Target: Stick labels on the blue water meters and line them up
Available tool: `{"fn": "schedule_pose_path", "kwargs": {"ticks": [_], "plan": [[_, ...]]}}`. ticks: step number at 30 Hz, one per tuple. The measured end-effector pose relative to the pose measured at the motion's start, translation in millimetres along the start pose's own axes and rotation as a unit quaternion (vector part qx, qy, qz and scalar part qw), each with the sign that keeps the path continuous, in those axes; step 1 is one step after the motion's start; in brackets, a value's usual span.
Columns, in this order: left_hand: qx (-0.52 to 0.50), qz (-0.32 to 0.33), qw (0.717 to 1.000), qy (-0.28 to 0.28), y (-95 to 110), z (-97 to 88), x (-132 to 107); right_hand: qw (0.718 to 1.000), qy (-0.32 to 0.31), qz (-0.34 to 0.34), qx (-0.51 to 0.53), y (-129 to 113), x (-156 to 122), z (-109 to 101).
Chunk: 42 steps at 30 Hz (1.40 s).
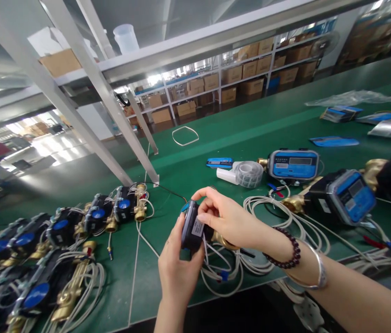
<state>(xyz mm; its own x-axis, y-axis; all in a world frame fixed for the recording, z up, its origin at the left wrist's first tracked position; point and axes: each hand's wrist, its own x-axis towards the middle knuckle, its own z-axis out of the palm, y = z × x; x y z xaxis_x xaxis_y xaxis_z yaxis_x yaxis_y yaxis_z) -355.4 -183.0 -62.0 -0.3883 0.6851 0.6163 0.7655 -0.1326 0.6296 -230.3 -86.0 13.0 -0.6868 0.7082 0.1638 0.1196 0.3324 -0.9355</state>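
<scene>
A black water meter [192, 231] with a pale label on its side stands tilted on edge just above the bench. My left hand [180, 263] is wrapped round its lower part, thumb and fingers on opposite sides. My right hand [221, 215] is closed at its upper edge, with the thumb pressed by the label [197, 227] and the fingers curled over the top. The meter's blue front faces away, so little of it shows. Its brass pipe end is partly hidden under my right hand. A coiled grey cable [228, 282] with a blue tie lies beneath.
Rows of meters with blue caps [38, 296] stand at left. To the right are blue-faced meters [294, 164] with coiled cables, a sticker roll [248, 175] and a small blue box [219, 162]. Metal posts [126, 152] rise from the green bench [168, 166]; blue panels [341, 114] lie farther back.
</scene>
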Motion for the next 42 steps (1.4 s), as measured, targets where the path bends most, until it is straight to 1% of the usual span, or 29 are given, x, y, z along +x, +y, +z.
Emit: {"fn": "schedule_pose_path", "kwargs": {"ticks": [4,9,17,21,24,28,29,31,33,34,35,36,38,39,40,41,42], "plan": [[0.008,0.015,1.0,-0.007,-1.1,-1.9,0.6,0.999,0.013,-0.023,-0.025,1.7,-1.8,1.0],[0.028,0.042,0.998,-0.03,-3.5,-5.1,2.2,0.999,0.023,-0.026,-0.036,2.3,-3.2,2.1],[0.029,0.041,0.998,-0.031,-5.2,-4.8,1.5,0.997,0.031,-0.031,-0.061,-1.4,-4.9,4.9],[0.029,0.045,0.998,-0.03,-5.1,-4.5,1.0,0.993,0.041,-0.041,-0.107,-0.9,-6.1,4.1],[0.021,0.044,0.998,-0.027,-5.5,-3.4,0.0,0.985,0.048,-0.066,-0.149,0.2,-10.2,6.0],[-0.002,0.029,1.0,-0.006,-6.0,0.2,-1.7,0.962,0.059,-0.106,-0.245,-5.6,-18.4,12.8],[-0.006,0.027,1.0,-0.005,-5.8,1.3,-2.2,0.957,0.059,-0.101,-0.264,-7.4,-18.5,13.6],[-0.012,0.028,1.0,-0.005,-5.4,3.3,-3.8,0.959,0.057,-0.066,-0.27,-7.9,-13.6,10.9],[-0.023,0.032,0.999,0.005,-6.5,4.1,-5.9,0.969,0.056,-0.02,-0.239,-1.2,-2.6,1.2],[-0.031,0.027,0.999,0.018,-8.2,3.7,-6.9,0.972,0.07,-0.003,-0.223,5.2,3.6,-5.9],[-0.041,0.013,0.998,0.036,-11.0,2.3,-7.5,0.972,0.094,0.006,-0.215,13.3,8.8,-13.8],[-0.051,-0.016,0.997,0.059,-14.7,-0.1,-7.7,0.968,0.125,0.01,-0.215,22.5,12.2,-21.5],[-0.077,-0.107,0.984,0.117,-24.2,-8.6,-6.2,0.957,0.176,0.013,-0.231,42.1,10.6,-32.1],[-0.095,-0.154,0.973,0.146,-29.1,-14.6,-4.7,0.954,0.179,0.013,-0.24,51.6,5.4,-33.4],[-0.114,-0.192,0.96,0.17,-33.3,-21.6,-3.1,0.957,0.16,0.014,-0.242,60.4,-2.2,-31.5],[-0.129,-0.217,0.949,0.191,-36.3,-29.2,-1.6,0.962,0.125,0.013,-0.242,68.6,-11.4,-26.6],[-0.137,-0.228,0.941,0.208,-38.0,-37.0,-0.4,0.965,0.081,0.012,-0.247,76.0,-21.2,-19.6]]}}
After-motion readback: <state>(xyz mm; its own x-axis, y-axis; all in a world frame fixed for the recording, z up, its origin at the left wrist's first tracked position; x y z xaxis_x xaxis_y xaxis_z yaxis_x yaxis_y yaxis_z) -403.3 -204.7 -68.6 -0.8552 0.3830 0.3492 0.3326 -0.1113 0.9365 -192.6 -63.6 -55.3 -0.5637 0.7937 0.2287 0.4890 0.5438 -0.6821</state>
